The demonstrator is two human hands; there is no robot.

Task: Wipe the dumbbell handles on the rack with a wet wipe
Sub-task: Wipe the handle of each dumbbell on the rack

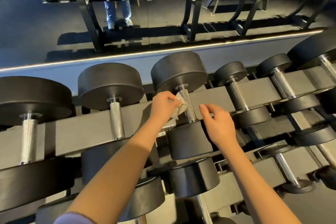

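Note:
A row of black dumbbells with knurled chrome handles lies across the top tier of a dark rack [87,129]. My left hand [162,105] pinches a crumpled pale wet wipe [181,106] and presses it against the left side of the middle dumbbell's handle [189,107]. My right hand [218,123] hovers just right of that handle, fingers apart and holding nothing. Neighbouring handles show to the left [117,120] and to the right [237,96].
Lower rack tiers hold more dumbbells [194,176] below my arms. A mirror behind the rack reflects another dumbbell rack [192,23] and a person's legs in jeans [118,12]. A bright strip [145,52] runs along the mirror's base.

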